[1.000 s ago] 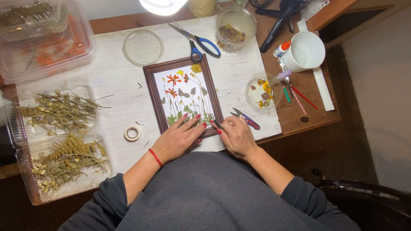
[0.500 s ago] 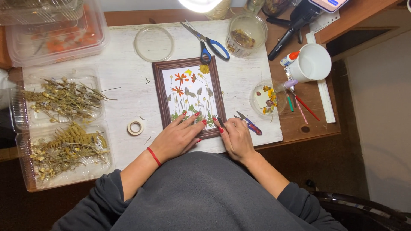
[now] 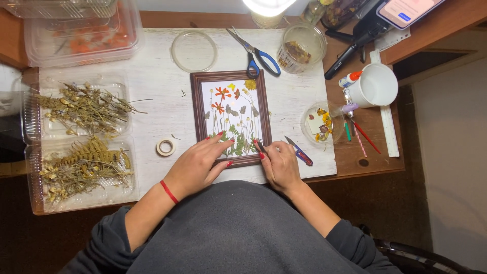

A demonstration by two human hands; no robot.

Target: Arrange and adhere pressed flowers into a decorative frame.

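Head view: two hands [image 3: 198, 165] on one picture frame [image 3: 231, 117], perhaps one thin tool.

head camera | on my head, looks straight down | close above the counter [image 3: 152, 116] | only one view, nothing shared

- Left hand [image 3: 200, 162] lies palm down at centre frame, fingers spread and pointing to the upper right (a red band circles its wrist)
- Right hand [image 3: 278, 163] sits just beside it, fingers curled, fingertips pointing up-left
- Both forearms bare, sleeves pushed back
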